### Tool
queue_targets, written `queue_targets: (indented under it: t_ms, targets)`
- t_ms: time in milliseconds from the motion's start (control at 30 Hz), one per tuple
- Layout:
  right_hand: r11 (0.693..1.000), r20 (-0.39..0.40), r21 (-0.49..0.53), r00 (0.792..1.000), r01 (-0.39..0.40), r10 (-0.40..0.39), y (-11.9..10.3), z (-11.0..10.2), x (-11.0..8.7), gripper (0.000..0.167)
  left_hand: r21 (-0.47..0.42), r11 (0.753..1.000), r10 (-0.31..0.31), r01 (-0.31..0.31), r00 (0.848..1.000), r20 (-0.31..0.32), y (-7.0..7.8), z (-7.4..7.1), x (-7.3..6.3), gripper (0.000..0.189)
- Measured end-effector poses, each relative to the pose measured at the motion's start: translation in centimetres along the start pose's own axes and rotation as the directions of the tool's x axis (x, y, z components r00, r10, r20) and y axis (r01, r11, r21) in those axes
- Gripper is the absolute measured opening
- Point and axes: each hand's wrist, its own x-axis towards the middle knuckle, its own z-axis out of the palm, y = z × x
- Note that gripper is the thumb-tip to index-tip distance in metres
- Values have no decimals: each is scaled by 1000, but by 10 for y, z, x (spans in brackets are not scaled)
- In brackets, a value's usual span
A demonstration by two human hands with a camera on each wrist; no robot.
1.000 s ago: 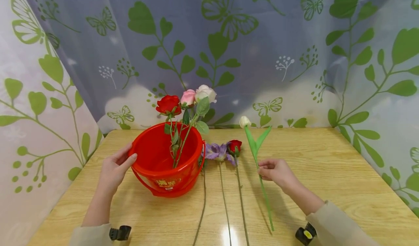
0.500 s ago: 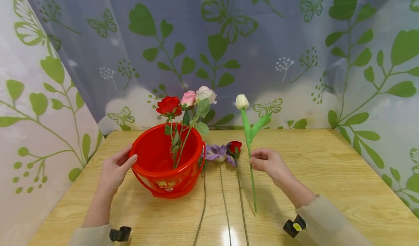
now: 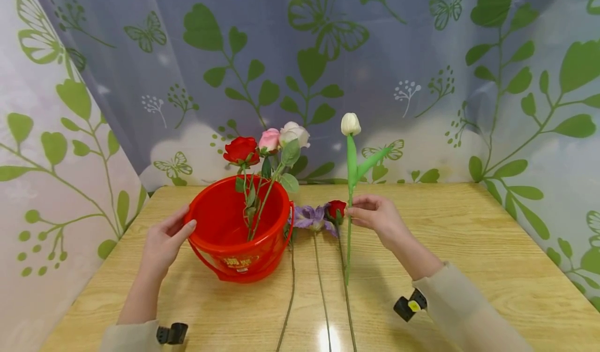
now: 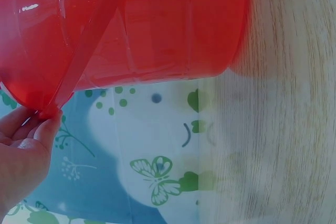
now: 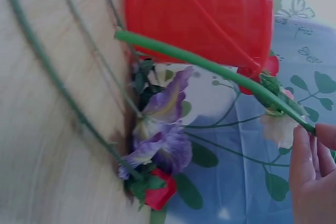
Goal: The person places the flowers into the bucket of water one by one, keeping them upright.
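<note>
A red plastic bucket stands on the table, its rim pinched between the thumb and fingers of my left hand. In the left wrist view those fingertips are at the rim where the handle joins. My right hand pinches the green stem of a white tulip, held upright to the right of the bucket. Its stem slants past the bucket in the right wrist view. Inside the bucket lean a red rose, a pink rose and a white rose.
Right of the bucket, a purple flower and a small red rose lie on the wooden table, stems towards me. Another stem lies beside them, its head mostly hidden by the bucket. A patterned curtain hangs behind.
My right hand has moved left and slightly up with the tulip, which has risen and gone from tilted to upright. My left hand and the bucket have stayed put.
</note>
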Motion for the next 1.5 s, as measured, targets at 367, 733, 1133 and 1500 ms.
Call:
queue_targets:
  t_ms: [367, 733, 1133, 1500]
  targets:
    - [996, 1, 90, 1000, 19, -19, -24, 12, 8, 27, -8, 1000, 1, -1, 1000, 11, 0, 0, 2, 50]
    - [974, -17, 214, 998, 69, -67, -49, 29, 15, 31, -31, 999, -19, 19, 1000, -3, 1, 0, 1, 50]
    - [910, -38, 397, 993, 118, -112, -74, 50, 22, 22, -5, 1000, -13, 13, 1000, -8, -1, 0, 1, 52]
    - [862, -121, 454, 974, 226, -192, -84, 69, 33, 18, -34, 999, -7, 6, 1000, -24, -2, 2, 1, 48]
